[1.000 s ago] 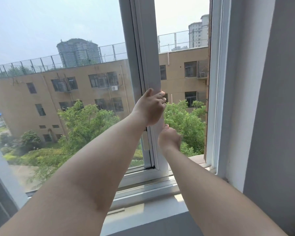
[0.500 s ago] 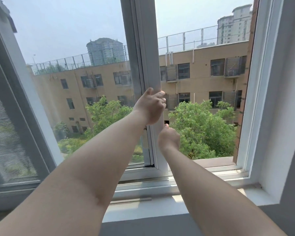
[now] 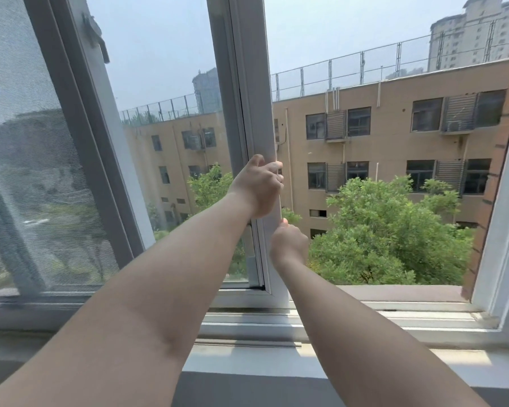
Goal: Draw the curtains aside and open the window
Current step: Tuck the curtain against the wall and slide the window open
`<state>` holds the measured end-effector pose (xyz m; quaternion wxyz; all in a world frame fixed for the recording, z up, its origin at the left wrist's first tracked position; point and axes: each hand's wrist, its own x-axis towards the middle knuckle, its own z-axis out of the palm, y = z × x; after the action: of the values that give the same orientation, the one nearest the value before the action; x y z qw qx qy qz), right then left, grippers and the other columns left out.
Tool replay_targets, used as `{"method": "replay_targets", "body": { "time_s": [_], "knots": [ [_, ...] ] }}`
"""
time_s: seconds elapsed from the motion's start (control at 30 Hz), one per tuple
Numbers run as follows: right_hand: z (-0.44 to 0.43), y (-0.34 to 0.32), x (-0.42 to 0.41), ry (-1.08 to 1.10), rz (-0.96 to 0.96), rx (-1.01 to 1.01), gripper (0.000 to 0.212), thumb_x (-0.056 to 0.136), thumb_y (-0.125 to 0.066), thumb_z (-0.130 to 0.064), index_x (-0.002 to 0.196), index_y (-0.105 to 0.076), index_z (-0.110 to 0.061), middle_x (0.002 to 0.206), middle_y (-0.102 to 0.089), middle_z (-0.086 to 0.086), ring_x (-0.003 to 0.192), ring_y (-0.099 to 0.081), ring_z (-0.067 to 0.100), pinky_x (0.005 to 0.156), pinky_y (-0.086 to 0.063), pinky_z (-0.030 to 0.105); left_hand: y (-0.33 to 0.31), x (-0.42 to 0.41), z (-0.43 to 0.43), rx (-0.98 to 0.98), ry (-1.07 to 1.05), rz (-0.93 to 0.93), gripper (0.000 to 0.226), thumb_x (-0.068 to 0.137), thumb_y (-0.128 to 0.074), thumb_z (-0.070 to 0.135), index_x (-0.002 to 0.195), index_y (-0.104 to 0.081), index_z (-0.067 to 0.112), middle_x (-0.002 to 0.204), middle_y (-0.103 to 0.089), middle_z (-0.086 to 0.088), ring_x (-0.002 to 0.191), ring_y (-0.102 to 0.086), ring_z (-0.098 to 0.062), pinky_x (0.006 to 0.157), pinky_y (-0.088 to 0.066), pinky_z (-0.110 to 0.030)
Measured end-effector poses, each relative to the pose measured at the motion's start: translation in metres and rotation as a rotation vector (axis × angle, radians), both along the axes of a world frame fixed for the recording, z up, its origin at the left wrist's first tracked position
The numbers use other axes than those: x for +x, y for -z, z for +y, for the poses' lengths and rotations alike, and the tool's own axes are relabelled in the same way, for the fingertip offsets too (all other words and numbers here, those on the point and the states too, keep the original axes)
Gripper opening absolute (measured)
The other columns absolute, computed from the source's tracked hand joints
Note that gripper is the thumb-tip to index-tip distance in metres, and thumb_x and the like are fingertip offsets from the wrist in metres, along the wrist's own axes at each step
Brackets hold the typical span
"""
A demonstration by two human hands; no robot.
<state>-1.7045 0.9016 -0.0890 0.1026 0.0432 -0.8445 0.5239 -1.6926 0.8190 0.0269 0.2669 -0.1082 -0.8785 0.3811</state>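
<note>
Open window, fingers (image 3: 272, 167) curled – gripping sash (image 3: 254, 83)

No writing, label, brand, number or sign could be read anywhere: the window frame (image 3: 249, 113), the mesh screen (image 3: 27, 171) and the tan building (image 3: 394, 148) outside all bore none.

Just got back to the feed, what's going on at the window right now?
A person has both hands on the upright edge of the sliding sash. The left hand grips it higher up, fingers wrapped around the edge; the right hand holds it just below. The opening on the right is clear down to the sill track, with the tree and building visible directly. A mesh screen sits at left. No curtain shows in view.
</note>
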Motion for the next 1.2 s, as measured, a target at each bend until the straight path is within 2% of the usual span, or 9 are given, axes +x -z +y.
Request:
{"method": "replay_targets", "body": {
  "time_s": [0.47, 0.67, 0.97, 1.1, 1.2],
  "knots": [
    [-0.075, -0.005, 0.016, -0.146, -0.016, 0.064, 0.053, 0.105, -0.021, -0.030, 0.107, -0.065, 0.000, 0.112, -0.066, 0.021, 0.106, -0.060, 0.037, 0.085, -0.045, 0.039, -0.002, 0.028, -0.068, 0.045, -0.193, -0.027, 0.041, 0.089, -0.046, 0.017, 0.123, -0.067, 0.024, 0.137, -0.058, 0.010, 0.145, -0.026, -0.014, 0.106, -0.024, -0.048],
    [-0.108, -0.006, 0.024, -0.239, 0.080, 0.215, 0.041, 0.101, -0.022, -0.010, 0.117, -0.058, -0.003, 0.112, -0.065, 0.016, 0.106, -0.059, 0.035, 0.074, -0.041, 0.034, -0.003, 0.038, -0.098, 0.054, -0.271, -0.035, 0.042, 0.091, -0.043, 0.018, 0.125, -0.067, 0.024, 0.141, -0.055, 0.009, 0.146, -0.023, -0.016, 0.108, -0.021, -0.048],
    [-0.150, -0.002, 0.026, -0.362, 0.132, 0.259, 0.038, 0.096, -0.026, -0.007, 0.118, -0.057, -0.006, 0.112, -0.065, 0.016, 0.104, -0.060, 0.036, 0.070, -0.036, 0.032, -0.003, 0.053, -0.133, 0.011, -0.410, -0.062, 0.047, 0.097, -0.036, 0.019, 0.140, -0.054, 0.023, 0.151, -0.043, 0.010, 0.149, -0.014, -0.015, 0.115, -0.014, -0.050],
    [-0.165, -0.001, 0.031, -0.406, 0.124, 0.240, 0.035, 0.099, -0.025, -0.008, 0.113, -0.058, -0.002, 0.112, -0.065, 0.018, 0.106, -0.059, 0.036, 0.073, -0.039, 0.033, -0.002, 0.059, -0.148, 0.012, -0.467, -0.068, 0.048, 0.097, -0.034, 0.019, 0.142, -0.051, 0.022, 0.153, -0.040, 0.010, 0.149, -0.011, -0.015, 0.116, -0.012, -0.051],
    [-0.182, -0.001, 0.035, -0.445, 0.109, 0.250, 0.040, 0.095, -0.027, -0.002, 0.124, -0.054, -0.007, 0.115, -0.063, 0.016, 0.106, -0.058, 0.034, 0.071, -0.037, 0.031, -0.002, 0.064, -0.160, 0.006, -0.516, -0.079, 0.050, 0.097, -0.033, 0.020, 0.145, -0.047, 0.021, 0.155, -0.038, 0.010, 0.150, -0.009, -0.015, 0.117, -0.010, -0.051]
  ]
}}
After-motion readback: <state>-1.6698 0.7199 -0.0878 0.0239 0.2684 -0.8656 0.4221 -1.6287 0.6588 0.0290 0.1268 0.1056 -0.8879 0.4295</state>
